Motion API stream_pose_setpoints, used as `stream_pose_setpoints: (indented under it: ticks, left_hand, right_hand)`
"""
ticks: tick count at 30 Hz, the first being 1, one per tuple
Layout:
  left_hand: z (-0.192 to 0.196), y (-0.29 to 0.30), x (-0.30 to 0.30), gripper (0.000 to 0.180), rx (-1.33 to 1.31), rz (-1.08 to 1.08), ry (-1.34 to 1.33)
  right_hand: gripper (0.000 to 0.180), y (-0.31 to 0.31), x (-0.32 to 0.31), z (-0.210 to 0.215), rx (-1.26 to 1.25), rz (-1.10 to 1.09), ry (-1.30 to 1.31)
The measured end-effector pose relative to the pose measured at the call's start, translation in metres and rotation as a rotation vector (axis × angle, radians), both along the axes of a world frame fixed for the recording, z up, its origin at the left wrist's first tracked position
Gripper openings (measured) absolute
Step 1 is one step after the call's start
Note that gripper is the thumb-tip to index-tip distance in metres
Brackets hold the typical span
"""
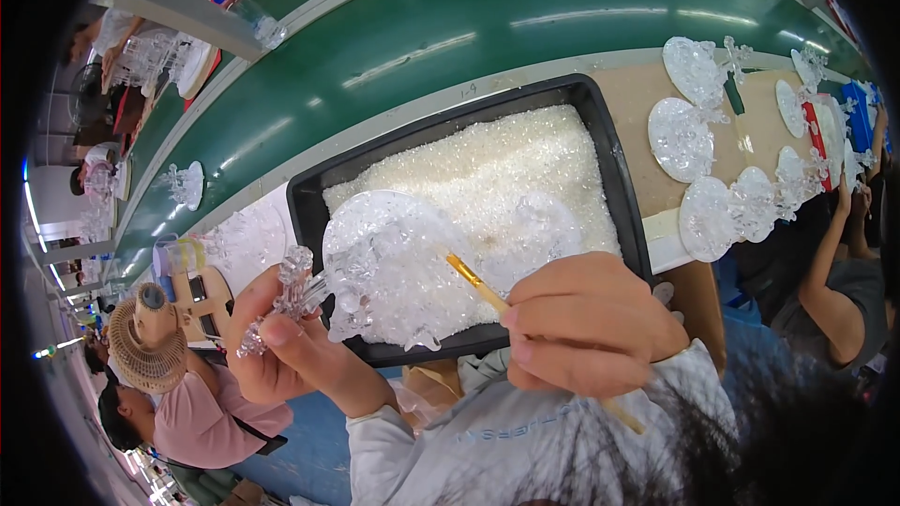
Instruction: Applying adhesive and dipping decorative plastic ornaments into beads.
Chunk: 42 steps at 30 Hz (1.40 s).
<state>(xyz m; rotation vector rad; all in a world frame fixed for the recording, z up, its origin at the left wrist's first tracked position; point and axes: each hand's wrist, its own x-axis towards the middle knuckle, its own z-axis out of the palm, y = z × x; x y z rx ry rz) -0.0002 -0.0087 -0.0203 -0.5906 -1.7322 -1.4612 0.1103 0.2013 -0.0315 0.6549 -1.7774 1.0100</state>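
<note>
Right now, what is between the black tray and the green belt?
In the head view, only a pale strip of table edge lies between the black tray and the green belt; nothing rests on it.

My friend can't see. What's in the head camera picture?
A left hand holds a clear plastic ornament while the right hand touches it with a thin yellow-handled brush, over a black tray of white glittery grains. More clear ornaments lie on the bench beside a green conveyor belt.
</note>
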Motion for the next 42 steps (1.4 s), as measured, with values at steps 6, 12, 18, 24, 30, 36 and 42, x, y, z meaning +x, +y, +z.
stream_pose_setpoints:
  ticks: [6,12,18,24,30,36,42]
  left_hand:
    - [0.003,-0.004,-0.003,0.040,-0.006,-0.009,0.080]
    - [0.000,-0.003,0.000,0.040,0.018,0.032,0.031]
    - [0.002,-0.003,-0.002,0.040,0.031,0.038,0.054]
    - [0.001,-0.003,-0.002,0.039,0.007,-0.033,0.069]
    - [0.000,-0.005,0.001,0.039,-0.003,-0.017,0.007]
    - [0.000,-0.011,0.000,0.041,-0.068,-0.023,0.018]
    - [-0.003,-0.019,-0.012,0.040,-0.177,-0.145,0.224]
  right_hand:
    - [0.012,-0.007,-0.005,0.004,-0.133,0.017,0.037]
    - [0.031,-0.003,0.000,0.000,-0.102,0.041,-0.025]
    - [0.028,-0.001,0.000,0.001,-0.087,0.078,0.000]
    - [0.025,-0.003,-0.002,0.001,-0.082,0.058,0.025]
    - [0.024,-0.001,0.001,0.004,-0.096,0.112,-0.007]
    - [0.024,-0.001,0.003,0.005,-0.063,0.183,-0.027]
    - [0.025,0.007,0.009,0.006,-0.054,0.188,-0.057]
